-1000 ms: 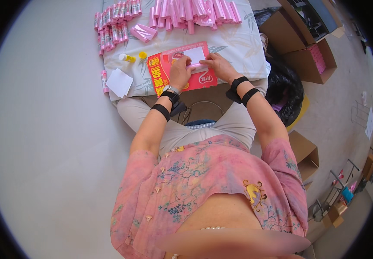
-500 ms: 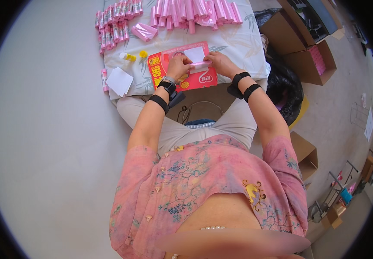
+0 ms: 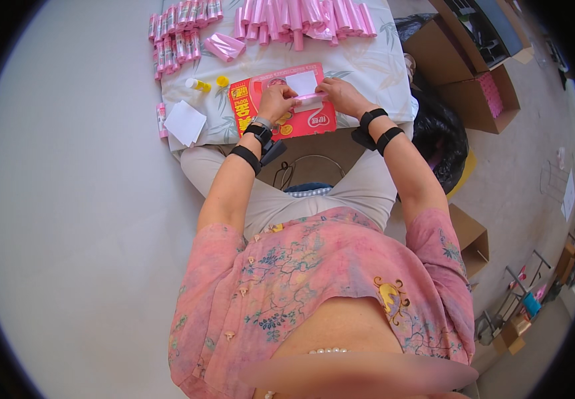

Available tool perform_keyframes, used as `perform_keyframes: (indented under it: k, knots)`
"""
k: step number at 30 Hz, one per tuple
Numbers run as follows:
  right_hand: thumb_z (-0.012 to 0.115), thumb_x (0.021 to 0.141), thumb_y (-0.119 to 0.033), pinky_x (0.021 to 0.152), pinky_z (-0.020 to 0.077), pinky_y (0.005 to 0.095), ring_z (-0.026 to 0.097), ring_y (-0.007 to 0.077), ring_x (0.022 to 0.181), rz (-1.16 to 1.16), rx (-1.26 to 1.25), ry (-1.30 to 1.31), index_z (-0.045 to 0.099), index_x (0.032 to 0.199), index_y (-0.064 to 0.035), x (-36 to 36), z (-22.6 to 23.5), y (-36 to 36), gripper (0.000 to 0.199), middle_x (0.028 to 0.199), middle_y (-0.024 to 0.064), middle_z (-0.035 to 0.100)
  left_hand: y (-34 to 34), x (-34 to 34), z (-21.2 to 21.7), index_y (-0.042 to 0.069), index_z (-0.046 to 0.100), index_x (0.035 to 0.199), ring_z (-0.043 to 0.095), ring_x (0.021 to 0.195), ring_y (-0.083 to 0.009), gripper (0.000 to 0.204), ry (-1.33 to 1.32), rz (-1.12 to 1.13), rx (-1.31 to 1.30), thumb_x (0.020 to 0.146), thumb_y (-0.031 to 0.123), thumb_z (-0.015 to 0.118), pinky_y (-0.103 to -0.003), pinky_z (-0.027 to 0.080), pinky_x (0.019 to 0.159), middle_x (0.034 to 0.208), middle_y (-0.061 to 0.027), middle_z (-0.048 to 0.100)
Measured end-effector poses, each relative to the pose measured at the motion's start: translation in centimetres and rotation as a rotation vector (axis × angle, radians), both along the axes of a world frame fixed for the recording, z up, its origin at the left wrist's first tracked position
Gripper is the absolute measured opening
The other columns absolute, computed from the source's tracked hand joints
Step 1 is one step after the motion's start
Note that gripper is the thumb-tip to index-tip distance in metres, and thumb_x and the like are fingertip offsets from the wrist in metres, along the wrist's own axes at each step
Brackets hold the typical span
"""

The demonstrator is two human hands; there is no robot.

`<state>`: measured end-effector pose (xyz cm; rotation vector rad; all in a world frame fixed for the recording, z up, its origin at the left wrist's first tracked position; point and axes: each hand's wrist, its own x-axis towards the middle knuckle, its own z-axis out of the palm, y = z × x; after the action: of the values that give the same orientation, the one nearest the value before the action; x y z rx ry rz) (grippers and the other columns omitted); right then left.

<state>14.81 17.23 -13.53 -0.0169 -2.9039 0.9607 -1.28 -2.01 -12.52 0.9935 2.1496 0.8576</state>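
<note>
Both hands have drawn closer together over the red card since a second ago, now meeting at a small pink roll.

Left hand (image 3: 275, 103) and right hand (image 3: 338, 95) each pinch an end of the pink roll (image 3: 309, 100), held just above the red card (image 3: 281, 101) on the cloth-covered desk (image 3: 374, 66). White slip (image 3: 301, 82) lies on the card. Finished pink rolls (image 3: 301, 16) heaped at far edge; white paper square (image 3: 184, 122) and two yellow caps (image 3: 211, 83) lie left.

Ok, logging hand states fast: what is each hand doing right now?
Left hand: closed on the left end of a small pink roll over the red card.
Right hand: closed on the roll's right end.
</note>
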Motion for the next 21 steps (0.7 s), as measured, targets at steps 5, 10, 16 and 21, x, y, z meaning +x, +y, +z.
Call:
perform_keyframes:
  k: [5, 10, 16, 21]
  knots:
    - [0.07, 0.083, -0.006, 0.089, 0.0528, 0.0423, 0.064, 0.0344, 0.102, 0.0, -0.008, 0.008, 0.068, 0.107, -0.0039, -0.1, 0.3, -0.1, 0.024, 0.105, 0.0135, 0.066, -0.1, 0.1, 0.1, 0.004, 0.078, 0.094, 0.071, 0.074, -0.0136, 0.025, -0.001, 0.016, -0.017, 0.077, 0.021, 0.084, -0.028, 0.053, 0.069, 0.082, -0.0063, 0.075]
    - [0.069, 0.085, -0.005, 0.089, 0.0529, 0.042, 0.064, 0.0352, 0.101, -0.025, -0.042, 0.009, 0.069, 0.109, -0.0036, 0.6, 0.3, -0.1, 0.025, 0.105, 0.0145, 0.066, 0.2, 0.4, 0.2, 0.003, 0.078, 0.094, 0.071, 0.074, -0.0132, 0.023, -0.027, 0.03, -0.021, 0.078, 0.02, 0.082, -0.028, 0.053, 0.068, 0.081, -0.0063, 0.076]
    - [0.075, 0.082, -0.012, 0.092, 0.0515, 0.0416, 0.062, 0.0335, 0.104, -0.093, -0.137, 0.04, 0.07, 0.109, -0.0045, 1.0, 0.8, -1.4, 0.029, 0.107, 0.0139, 0.065, -0.1, -0.1, -0.3, 0.002, 0.078, 0.092, 0.071, 0.073, -0.013, 0.022, -0.05, 0.056, -0.029, 0.078, 0.018, 0.082, -0.028, 0.054, 0.067, 0.08, -0.007, 0.076]
    - [0.08, 0.08, -0.017, 0.088, 0.0517, 0.0408, 0.061, 0.0321, 0.102, -0.278, -0.075, 0.157, 0.072, 0.105, -0.005, 0.9, -0.5, -2.5, 0.029, 0.102, 0.0128, 0.065, 0.4, 0.3, 0.3, 0.002, 0.077, 0.092, 0.071, 0.072, -0.0143, 0.024, 0.005, 0.028, -0.043, 0.077, 0.02, 0.084, -0.029, 0.054, 0.067, 0.08, -0.0079, 0.075]
